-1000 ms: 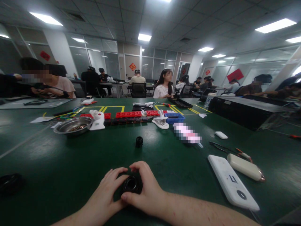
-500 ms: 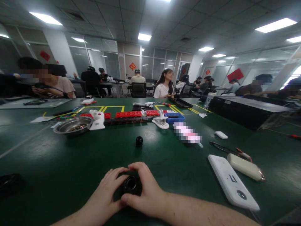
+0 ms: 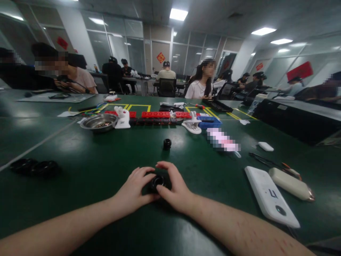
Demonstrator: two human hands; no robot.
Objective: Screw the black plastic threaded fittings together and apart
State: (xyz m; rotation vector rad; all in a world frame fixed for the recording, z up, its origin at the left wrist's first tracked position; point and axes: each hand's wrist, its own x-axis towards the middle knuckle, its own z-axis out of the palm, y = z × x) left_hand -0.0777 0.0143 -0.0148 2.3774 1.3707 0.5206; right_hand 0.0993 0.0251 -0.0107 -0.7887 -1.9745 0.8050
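Observation:
A glossy black ring-shaped part (image 3: 153, 182) with a round hole on top stands on the table close in front of me. My left hand (image 3: 134, 187) curls round its left side, with thumb and fingers bent about it. From the right, my right hand (image 3: 178, 188) closes round the same part, its thumb against the rim and its fingers arched behind. The part's lower side is partly hidden. Beyond my hands sits a smaller black ring-shaped part (image 3: 167, 144). More black rings (image 3: 45, 168) lie together at the left.
Across the table stand a metal bowl (image 3: 98, 123) of small pieces, a white clamp (image 3: 192, 125), red strips (image 3: 156, 114) and a blue tray (image 3: 210, 122). A white power bank (image 3: 270, 195), a cream device (image 3: 290, 184) and a black case (image 3: 287, 122) occupy the right. Several people sit beyond.
The view has shifted, bringing more of the black rings at left and my left forearm into sight. Both hands stay round the black part, my right thumb now over its rim.

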